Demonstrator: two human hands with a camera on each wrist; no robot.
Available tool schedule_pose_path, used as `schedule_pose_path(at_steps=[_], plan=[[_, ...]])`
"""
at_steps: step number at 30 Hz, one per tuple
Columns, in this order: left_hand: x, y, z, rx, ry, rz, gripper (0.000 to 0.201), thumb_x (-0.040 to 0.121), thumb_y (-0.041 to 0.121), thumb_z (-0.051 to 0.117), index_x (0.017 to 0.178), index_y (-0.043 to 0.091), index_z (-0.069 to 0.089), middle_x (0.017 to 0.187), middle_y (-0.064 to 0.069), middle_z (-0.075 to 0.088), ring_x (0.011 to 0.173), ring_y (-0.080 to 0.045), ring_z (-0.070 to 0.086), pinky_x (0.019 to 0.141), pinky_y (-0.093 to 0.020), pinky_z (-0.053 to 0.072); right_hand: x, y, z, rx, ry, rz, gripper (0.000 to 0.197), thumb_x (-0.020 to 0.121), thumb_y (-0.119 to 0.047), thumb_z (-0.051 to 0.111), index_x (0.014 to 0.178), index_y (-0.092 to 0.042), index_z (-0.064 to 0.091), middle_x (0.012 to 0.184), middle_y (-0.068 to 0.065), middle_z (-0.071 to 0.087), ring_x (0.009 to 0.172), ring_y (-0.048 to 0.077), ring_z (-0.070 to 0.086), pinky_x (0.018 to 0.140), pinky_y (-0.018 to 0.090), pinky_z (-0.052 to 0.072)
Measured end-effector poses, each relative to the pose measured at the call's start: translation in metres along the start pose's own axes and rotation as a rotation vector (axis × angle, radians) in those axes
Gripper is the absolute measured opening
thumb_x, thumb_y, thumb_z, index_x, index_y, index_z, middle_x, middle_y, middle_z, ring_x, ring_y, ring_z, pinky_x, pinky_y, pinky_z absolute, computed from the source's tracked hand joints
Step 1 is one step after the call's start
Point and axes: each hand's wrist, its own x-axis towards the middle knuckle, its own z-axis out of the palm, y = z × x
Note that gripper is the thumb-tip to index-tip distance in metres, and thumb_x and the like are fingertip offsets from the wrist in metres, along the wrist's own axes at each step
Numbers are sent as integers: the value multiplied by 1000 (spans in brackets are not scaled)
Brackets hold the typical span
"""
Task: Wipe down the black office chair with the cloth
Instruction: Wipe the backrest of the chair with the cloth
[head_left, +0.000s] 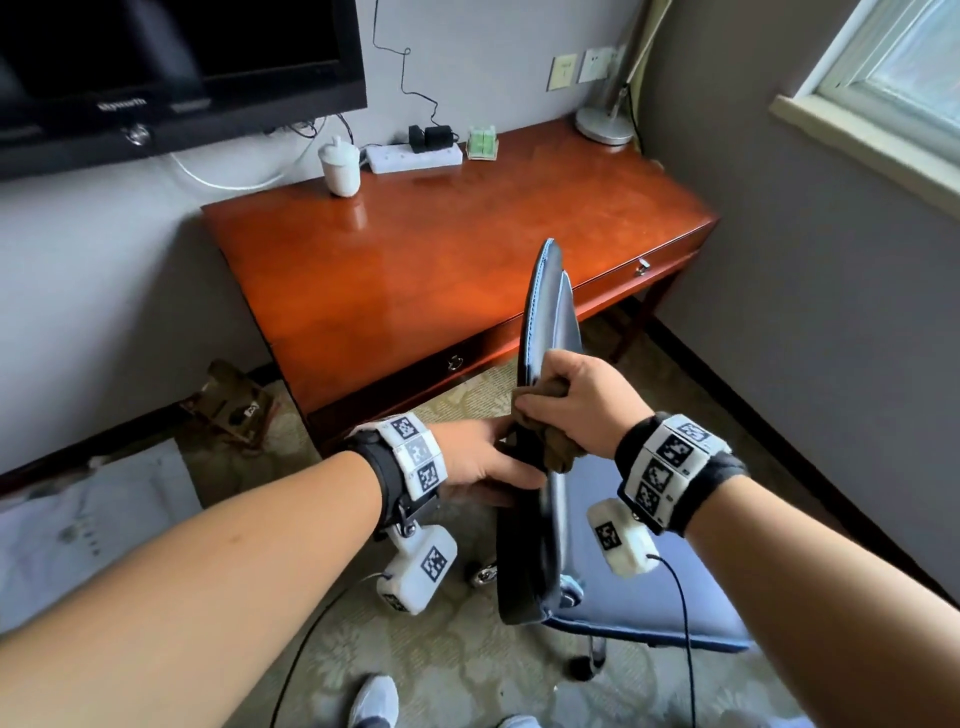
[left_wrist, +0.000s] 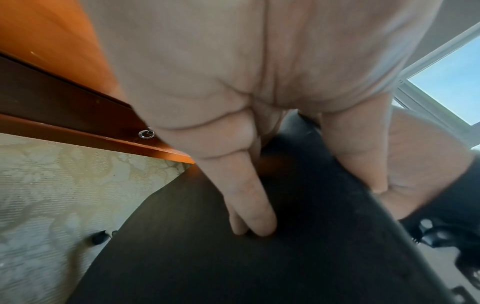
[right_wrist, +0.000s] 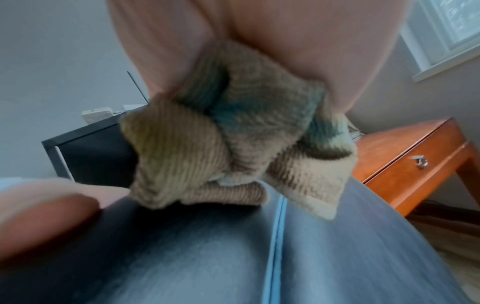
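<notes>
The black office chair stands in the lower middle of the head view, its backrest seen edge-on and rising toward the frame's centre, its seat spreading to the lower right over the patterned carpet. The right hand has its grip curled round a bunched brown cloth and holds it against the upper edge of the backrest. In the right wrist view the cloth hangs crumpled from the palm and touches the dark leather beside a pale blue seam. The left hand grips the backrest from the other side, just below the cloth; in the left wrist view its fingers lie fairly straight on the rear face and the thumb wraps over the edge. Behind the chair, in the middle of the head view, is a red-brown worktop carrying a white cup, a power strip and a lamp base. A dark screen fills the upper left.
</notes>
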Motion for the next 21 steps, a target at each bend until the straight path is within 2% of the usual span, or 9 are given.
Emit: schedule_pose_path(at_steps=[2,4,6,8,10,14,17,19,21], plan=[[-4,1,5,46,35,1,52,81,10,88,123,30,66,123,-9,75,122,-33,69,110,-56,51,2,2,0,25,-17,8,39,82,-29,83,69,-19,48,66,-5,59,51,3,50,45,22,46],[-9,5,9,153,100,7,48,87,11,83,124,34,62,125,-1,71,128,-29,65,113,-51,50,14,1,-1,116,-6,48,37,83,-32,82,73,-15,50,68,1,68,50,16,58,42,31,48],[-13,10,17,214,126,4,59,90,16,81,140,32,55,136,-5,66,134,-28,62,115,-48,48,26,0,-5,243,56,122,39,81,-35,81,80,-11,51,74,13,73,52,30,65,42,35,49],[-16,13,23,216,132,-12,67,91,17,81,149,26,49,143,-10,64,133,-29,62,114,-47,50,28,3,-15,419,146,198,36,81,-33,80,84,-11,51,76,21,73,51,34,66,42,37,48],[-18,12,27,206,142,-19,75,86,22,86,151,22,48,145,-13,62,132,-31,63,112,-45,52,19,8,-30,582,195,275,34,85,-34,79,89,-12,53,76,27,71,52,38,68,44,37,48],[-19,1,31,150,154,11,92,57,37,91,141,26,54,141,-13,65,129,-30,65,111,-47,53,-7,27,-52,690,172,320,35,89,-37,78,93,-12,54,78,33,70,52,34,63,49,40,48],[-16,2,31,119,151,11,81,62,27,93,134,23,56,133,-10,67,121,-26,69,110,-48,53,-14,36,-65,656,155,308,41,85,-41,80,99,-9,58,82,32,71,57,39,65,52,46,50],[-12,8,28,83,118,43,82,67,20,97,138,17,56,134,-10,70,124,-29,67,113,-55,49,-14,38,-70,619,138,288,37,84,-41,80,97,-12,61,80,29,72,59,45,67,51,50,52],[-6,18,22,-69,111,83,76,77,3,90,143,18,54,134,-12,71,125,-33,68,110,-55,51,-13,39,-71,535,142,258,28,84,-38,80,93,-18,63,76,21,74,58,43,69,48,51,54]])
